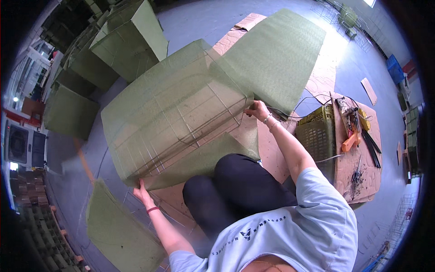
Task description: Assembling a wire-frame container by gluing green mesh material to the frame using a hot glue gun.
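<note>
In front of my knees sits a large box-shaped wire frame (192,132) with a sheer green mesh cover (158,97) over it. My left hand (144,196) is closed on its near left corner, at the edge of the mesh. At the right corner, my right hand (258,110) has its fingers bent around the edge of the covered frame. The wires show through the mesh and along the side facing me. Another piece of green mesh (213,156) lies under the near side, close to my knees. The fingertips of both hands are partly hidden.
A flat green sheet (276,50) lies beyond on cardboard (324,81). To the right, a yellow crate (315,129) stands beside a cardboard-topped surface with an orange-handled glue gun (351,141), black strips (371,148) and scissors (356,176). Green boxes (131,45) stand back left; another green panel (115,226) lies near left.
</note>
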A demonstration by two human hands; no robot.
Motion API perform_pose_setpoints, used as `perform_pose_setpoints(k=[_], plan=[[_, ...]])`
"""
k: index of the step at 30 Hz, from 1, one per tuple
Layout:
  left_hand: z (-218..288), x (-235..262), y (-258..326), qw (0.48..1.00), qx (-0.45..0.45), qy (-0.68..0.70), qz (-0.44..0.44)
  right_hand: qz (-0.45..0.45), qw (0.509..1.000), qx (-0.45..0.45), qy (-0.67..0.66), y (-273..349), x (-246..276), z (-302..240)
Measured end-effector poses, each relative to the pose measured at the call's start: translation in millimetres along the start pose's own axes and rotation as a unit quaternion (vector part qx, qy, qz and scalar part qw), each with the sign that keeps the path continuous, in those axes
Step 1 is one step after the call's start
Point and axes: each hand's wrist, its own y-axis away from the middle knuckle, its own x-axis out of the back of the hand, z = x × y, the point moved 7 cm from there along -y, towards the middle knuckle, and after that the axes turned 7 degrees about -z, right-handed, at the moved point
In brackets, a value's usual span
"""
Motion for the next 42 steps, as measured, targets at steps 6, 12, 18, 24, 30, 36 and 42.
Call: perform_pose_setpoints(k=[6, 12, 18, 24, 30, 36, 42], plan=[[-1, 10, 11, 0.999, 0.024, 0.038, 0.018, -0.003, 0.998, 0.026, 0.062, 26, 9, -18], [4, 12, 9, 0.997, 0.0, 0.072, 0.009, 0.014, 0.994, 0.039, 0.104, 40, 8, -17], [-12, 16, 5, 0.998, 0.036, 0.057, 0.011, 0.029, 0.993, 0.062, 0.101, 57, 13, -21], [-9, 13, 5, 0.998, 0.03, 0.052, -0.002, 0.039, 0.993, 0.059, 0.1, 64, 17, -27], [0, 9, 7, 0.998, 0.02, 0.059, -0.011, 0.009, 0.999, 0.028, -0.034, 59, 19, -2], [-5, 16, 6, 0.998, 0.032, 0.049, -0.016, -0.083, 0.978, 0.035, -0.19, 47, 8, -37], [-9, 14, 6, 0.996, 0.049, 0.064, -0.032, -0.033, 0.991, 0.054, -0.121, 46, 17, -32]])
